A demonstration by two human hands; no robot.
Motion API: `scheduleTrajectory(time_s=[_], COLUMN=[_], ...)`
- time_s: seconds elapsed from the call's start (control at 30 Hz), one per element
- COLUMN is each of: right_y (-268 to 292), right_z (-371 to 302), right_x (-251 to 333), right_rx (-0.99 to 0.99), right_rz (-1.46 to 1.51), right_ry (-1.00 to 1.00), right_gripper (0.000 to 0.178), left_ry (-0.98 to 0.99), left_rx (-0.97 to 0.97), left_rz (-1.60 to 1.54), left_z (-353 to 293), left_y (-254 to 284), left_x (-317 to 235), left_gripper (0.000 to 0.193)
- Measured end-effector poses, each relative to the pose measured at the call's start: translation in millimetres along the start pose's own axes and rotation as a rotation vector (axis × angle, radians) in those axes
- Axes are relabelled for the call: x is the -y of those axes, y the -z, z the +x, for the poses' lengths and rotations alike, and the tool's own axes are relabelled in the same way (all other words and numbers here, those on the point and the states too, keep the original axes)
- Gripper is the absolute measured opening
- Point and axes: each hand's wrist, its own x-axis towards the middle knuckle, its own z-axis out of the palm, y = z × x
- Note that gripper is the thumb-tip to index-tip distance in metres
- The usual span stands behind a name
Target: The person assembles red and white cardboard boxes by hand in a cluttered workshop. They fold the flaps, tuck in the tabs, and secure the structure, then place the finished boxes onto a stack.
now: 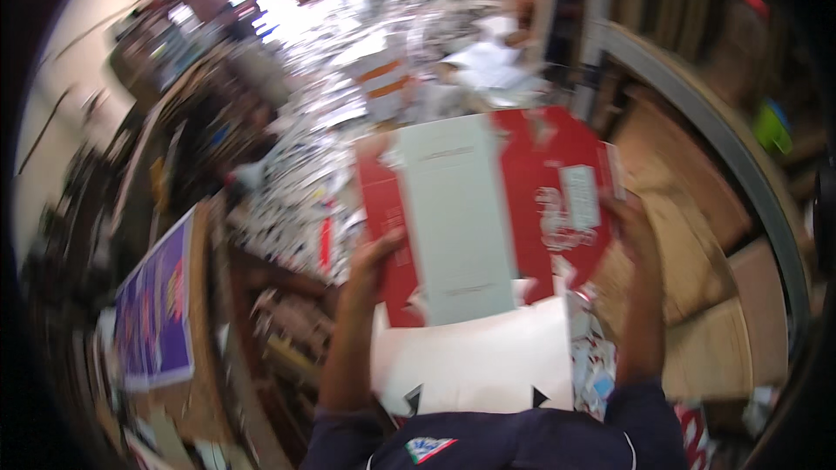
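A flat, die-cut cardboard box blank (461,218) is spread out in front of me, red on both sides with a pale green panel down its middle. My left hand (379,252) grips its left edge, thumb on the printed face. At the right edge my right hand (629,216) is closed on the same blank; its fingers are partly hidden and blurred. Between the blank and my body is a white card sheet (475,357) with dark triangular notches near its lower edge. I cannot tell whether the two are joined.
A broad heap of paper scraps (305,157) covers the floor ahead. To the left stands a board with a purple poster (161,305). Brown cardboard sheets (705,331) lie at the right, behind a curved-looking grey rail (740,130). A green object (773,128) is beyond it.
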Motion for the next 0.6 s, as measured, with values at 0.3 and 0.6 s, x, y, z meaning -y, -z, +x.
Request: scheduleTrajectory(time_s=[0.3,0.6], right_y=[34,15], right_z=[13,20], right_x=[-129,-177], right_rx=[0.050,-0.088], right_rz=[0.565,0.456], right_ry=[-0.404,-0.476], right_gripper=[0.050,0.033], left_ry=[-0.377,-1.260], left_rx=[-0.219,-0.838], left_rz=[-0.179,-0.184], left_z=[-16,-38], left_y=[-18,31], left_x=[-85,-217], left_gripper=[0.045,0.038])
